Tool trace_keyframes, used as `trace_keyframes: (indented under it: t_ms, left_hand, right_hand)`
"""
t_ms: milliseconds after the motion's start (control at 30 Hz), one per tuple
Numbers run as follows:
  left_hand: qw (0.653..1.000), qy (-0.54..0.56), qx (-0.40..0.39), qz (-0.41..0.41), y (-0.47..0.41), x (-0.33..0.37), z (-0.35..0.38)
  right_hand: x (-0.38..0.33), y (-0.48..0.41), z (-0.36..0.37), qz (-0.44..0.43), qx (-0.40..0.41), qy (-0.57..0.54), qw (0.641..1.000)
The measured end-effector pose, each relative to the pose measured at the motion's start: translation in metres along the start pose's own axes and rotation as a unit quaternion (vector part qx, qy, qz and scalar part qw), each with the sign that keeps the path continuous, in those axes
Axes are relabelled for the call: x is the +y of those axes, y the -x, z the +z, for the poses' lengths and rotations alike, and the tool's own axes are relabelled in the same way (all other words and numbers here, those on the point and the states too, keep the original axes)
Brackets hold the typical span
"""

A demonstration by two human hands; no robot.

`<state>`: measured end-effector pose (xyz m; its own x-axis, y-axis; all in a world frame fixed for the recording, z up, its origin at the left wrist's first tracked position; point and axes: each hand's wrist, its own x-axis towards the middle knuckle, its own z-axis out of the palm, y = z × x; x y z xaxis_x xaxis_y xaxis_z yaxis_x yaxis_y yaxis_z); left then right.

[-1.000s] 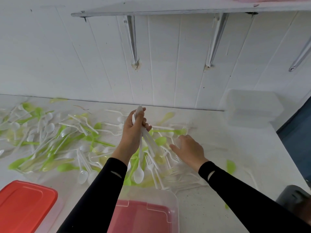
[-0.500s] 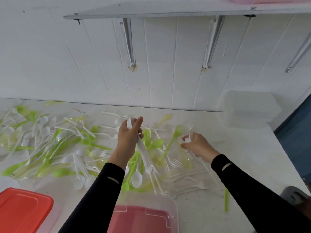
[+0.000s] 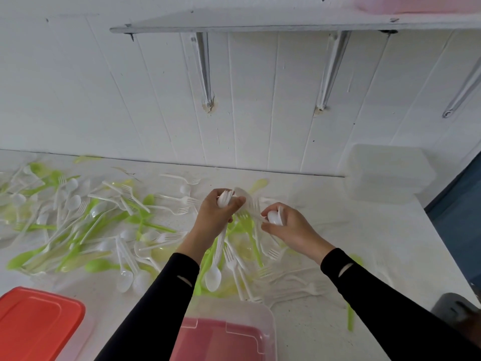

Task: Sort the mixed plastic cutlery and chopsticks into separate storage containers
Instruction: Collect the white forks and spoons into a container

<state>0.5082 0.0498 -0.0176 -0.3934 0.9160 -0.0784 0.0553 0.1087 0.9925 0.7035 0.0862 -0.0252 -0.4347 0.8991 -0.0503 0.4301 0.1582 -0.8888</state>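
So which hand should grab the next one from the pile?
Probably the right hand: the left hand is full, gripping a bundle of white cutlery, while the right holds a white spoon it can pass straight across.

white and green cutlery (image 3: 109, 225), red lid (image 3: 36, 324), black sleeves (image 3: 161, 303)

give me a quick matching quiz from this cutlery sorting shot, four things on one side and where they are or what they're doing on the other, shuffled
Column one
1. left hand
2. right hand
3. red lid
4. clear container

Column two
A. far right of the table, against the wall
B. grips a bundle of white cutlery
C. near left corner of the table
D. holds a white spoon

Pairs: 1-B, 2-D, 3-C, 4-A
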Motion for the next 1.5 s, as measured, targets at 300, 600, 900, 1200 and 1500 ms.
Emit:
trace_keyframes:
  t_ms: [300,600,900,1200,1500]
  left_hand:
    - [0.998,0.009,0.023,0.057,-0.001,0.004,-0.002]
    - [0.972,0.091,0.153,0.157,0.004,0.015,-0.007]
    - [0.970,0.195,0.077,0.123,0.011,0.024,-0.001]
    - [0.979,0.178,-0.099,0.028,0.016,0.018,0.001]
    - [0.975,0.114,-0.191,-0.012,0.017,0.016,0.008]
  right_hand:
    - [0.000,0.002,0.002,0.017,-0.030,-0.082,0.996]
    - [0.010,-0.002,-0.012,0.084,0.112,0.000,0.990]
    - [-0.011,0.001,-0.010,0.097,0.061,-0.109,0.987]
    - [-0.038,0.013,-0.005,0.038,0.018,-0.215,0.976]
    - [-0.048,0.015,-0.004,0.067,-0.044,-0.360,0.929]
